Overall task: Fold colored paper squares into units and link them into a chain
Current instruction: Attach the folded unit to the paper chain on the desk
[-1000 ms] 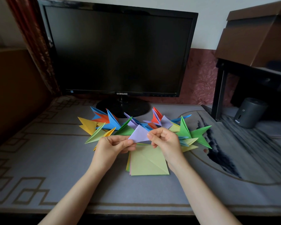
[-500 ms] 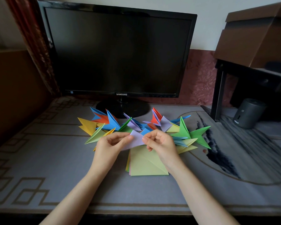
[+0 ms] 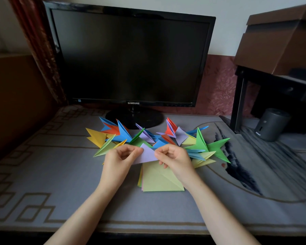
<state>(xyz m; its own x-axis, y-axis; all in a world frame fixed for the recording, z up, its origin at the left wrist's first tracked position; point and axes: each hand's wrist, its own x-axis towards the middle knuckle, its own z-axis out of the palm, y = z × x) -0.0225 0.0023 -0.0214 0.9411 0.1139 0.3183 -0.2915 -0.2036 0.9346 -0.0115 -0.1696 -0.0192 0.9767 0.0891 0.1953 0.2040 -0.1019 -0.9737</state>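
Observation:
A folded lilac paper piece [image 3: 147,154] is held in the air above the desk between both hands. My left hand [image 3: 119,160] pinches its left edge and my right hand [image 3: 175,159] pinches its right edge. Under the hands lies a stack of paper squares [image 3: 159,179] with a light green sheet creased along a diagonal on top. Behind the hands spreads a pile of folded units [image 3: 148,137] in blue, red, yellow, green and lilac.
A black monitor [image 3: 131,57] on a round stand stands at the back of the grey patterned desk mat [image 3: 60,183]. A dark cylinder [image 3: 270,124] sits at the right under a black shelf that carries a cardboard box [image 3: 281,38].
The lilac piece has dropped slightly and turned flatter between the hands. My fingers have shifted along its edges; the stack and the pile have not moved.

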